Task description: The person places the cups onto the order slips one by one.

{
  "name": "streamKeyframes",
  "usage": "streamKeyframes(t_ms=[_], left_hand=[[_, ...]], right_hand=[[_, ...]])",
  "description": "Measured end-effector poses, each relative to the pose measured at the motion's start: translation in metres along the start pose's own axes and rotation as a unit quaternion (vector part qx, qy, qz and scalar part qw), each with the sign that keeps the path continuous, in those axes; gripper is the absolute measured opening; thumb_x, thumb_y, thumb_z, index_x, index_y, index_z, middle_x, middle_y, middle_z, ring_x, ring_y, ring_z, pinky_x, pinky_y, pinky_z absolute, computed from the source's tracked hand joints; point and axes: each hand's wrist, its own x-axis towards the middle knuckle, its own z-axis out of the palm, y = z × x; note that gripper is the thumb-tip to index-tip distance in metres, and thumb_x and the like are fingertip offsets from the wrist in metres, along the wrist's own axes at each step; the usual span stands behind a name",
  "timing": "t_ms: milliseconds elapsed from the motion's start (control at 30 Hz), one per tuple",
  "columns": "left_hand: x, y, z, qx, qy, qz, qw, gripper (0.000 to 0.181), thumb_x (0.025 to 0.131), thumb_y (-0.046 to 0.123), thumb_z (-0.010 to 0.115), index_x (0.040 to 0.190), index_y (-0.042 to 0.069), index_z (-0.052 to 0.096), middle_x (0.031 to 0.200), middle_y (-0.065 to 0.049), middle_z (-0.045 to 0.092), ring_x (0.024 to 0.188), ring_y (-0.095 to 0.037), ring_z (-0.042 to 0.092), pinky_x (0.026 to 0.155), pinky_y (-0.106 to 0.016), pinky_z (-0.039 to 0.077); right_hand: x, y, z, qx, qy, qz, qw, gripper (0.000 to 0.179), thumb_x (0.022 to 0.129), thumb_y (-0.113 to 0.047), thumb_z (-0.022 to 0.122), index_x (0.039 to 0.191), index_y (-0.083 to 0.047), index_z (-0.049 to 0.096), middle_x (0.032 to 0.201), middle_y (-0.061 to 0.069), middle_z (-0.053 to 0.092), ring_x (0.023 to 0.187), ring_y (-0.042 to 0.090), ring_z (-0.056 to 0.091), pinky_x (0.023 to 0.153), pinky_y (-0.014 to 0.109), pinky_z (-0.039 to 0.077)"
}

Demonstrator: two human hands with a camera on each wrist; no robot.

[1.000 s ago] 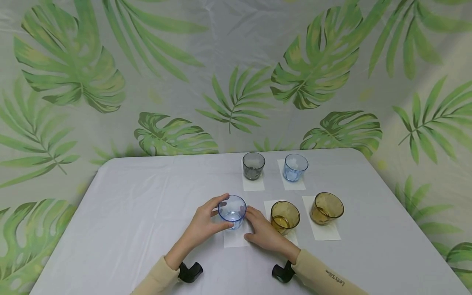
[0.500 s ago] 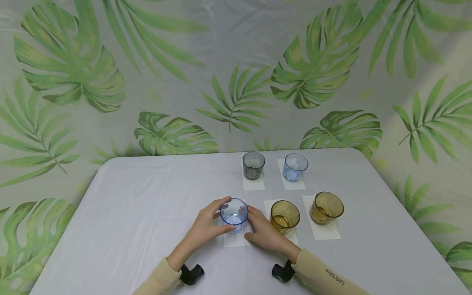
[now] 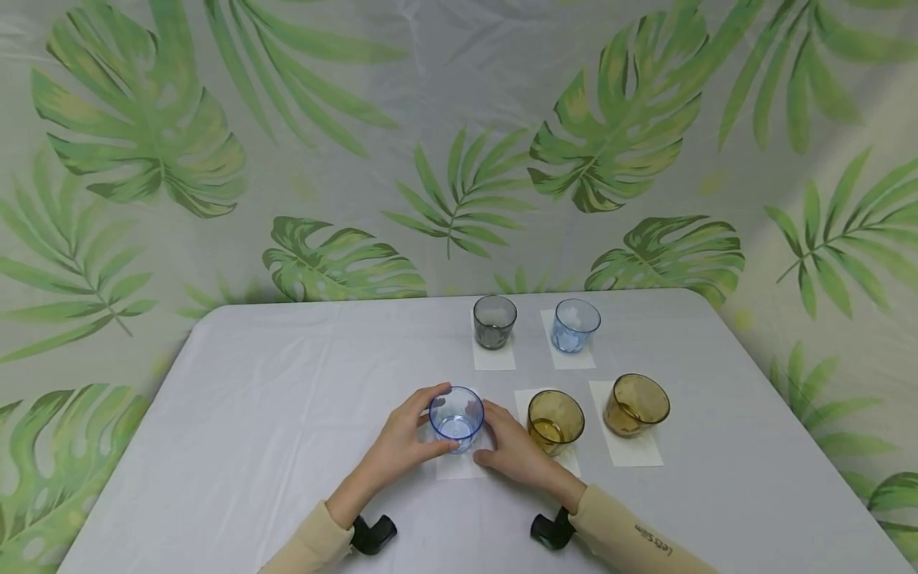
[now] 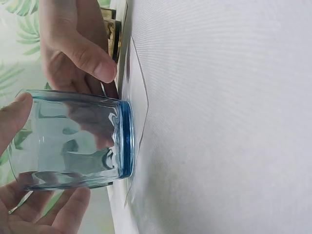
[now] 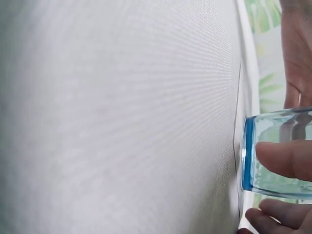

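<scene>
In the head view, my left hand (image 3: 402, 434) holds a clear blue glass (image 3: 457, 416) by its left side. The thumb lies along the near side and the fingers behind. The glass stands upright on or just over a white paper slip (image 3: 459, 469); its base appears very close to the paper in the left wrist view. My right hand (image 3: 512, 448) sits at the glass's right side, fingers loosely bent and thumb held apart from them. Its fingertips are beside the glass; whether they touch it I cannot tell. Part of the right hand shows through the glass in the left wrist view.
Right of the hands, two amber glasses (image 3: 555, 422) (image 3: 637, 405) stand on paper slips, the nearer one close to the right wrist. Behind are a grey glass (image 3: 494, 323) and another blue glass (image 3: 575, 325), also on slips. A white cloth (image 3: 251, 430) covers the table.
The left hand has brought the blue glass slightly nearer and to the right, between one second and half a second ago. Since then both hands have barely moved.
</scene>
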Motion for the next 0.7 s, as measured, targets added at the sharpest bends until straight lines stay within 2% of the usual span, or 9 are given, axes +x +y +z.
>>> streamKeyframes(t_ms=[167, 400, 567, 700], left_hand=[[0.000, 0.001, 0.000, 0.011, -0.008, -0.007, 0.9999, 0.077, 0.077, 0.015, 0.082, 0.142, 0.002, 0.041, 0.140, -0.015, 0.045, 0.128, -0.033, 0.043, 0.095, -0.040, 0.047], [0.000, 0.002, -0.001, 0.015, -0.018, -0.012, 0.9997, 0.084, 0.076, 0.017, 0.083, 0.145, 0.002, 0.037, 0.145, -0.013, 0.041, 0.131, -0.029, 0.040, 0.101, -0.037, 0.042], [0.000, 0.005, -0.008, 0.052, -0.008, -0.001, 0.9986, 0.083, 0.079, 0.027, 0.080, 0.147, 0.007, 0.035, 0.147, -0.010, 0.040, 0.133, -0.027, 0.038, 0.105, -0.046, 0.036], [0.002, 0.009, -0.014, 0.075, 0.004, -0.003, 0.9972, 0.079, 0.084, 0.030, 0.075, 0.149, 0.011, 0.034, 0.149, -0.006, 0.037, 0.136, -0.028, 0.034, 0.106, -0.055, 0.031]], right_hand=[[-0.001, -0.001, 0.001, 0.021, 0.017, 0.000, 0.9996, 0.072, 0.078, 0.003, 0.070, 0.140, 0.011, 0.036, 0.142, 0.027, 0.038, 0.134, 0.041, 0.032, 0.109, 0.052, 0.025], [-0.004, -0.007, -0.003, 0.020, 0.035, -0.003, 0.9992, 0.083, 0.076, 0.003, 0.072, 0.147, 0.001, 0.030, 0.146, 0.022, 0.035, 0.136, 0.039, 0.030, 0.109, 0.055, 0.025], [-0.007, -0.015, -0.009, 0.023, 0.038, 0.003, 0.9990, 0.085, 0.077, 0.000, 0.076, 0.148, -0.004, 0.030, 0.148, 0.021, 0.033, 0.135, 0.041, 0.030, 0.105, 0.059, 0.028], [-0.009, -0.021, -0.015, 0.037, 0.039, -0.007, 0.9986, 0.085, 0.077, 0.000, 0.075, 0.149, -0.005, 0.030, 0.149, 0.020, 0.032, 0.135, 0.041, 0.030, 0.104, 0.060, 0.030]])
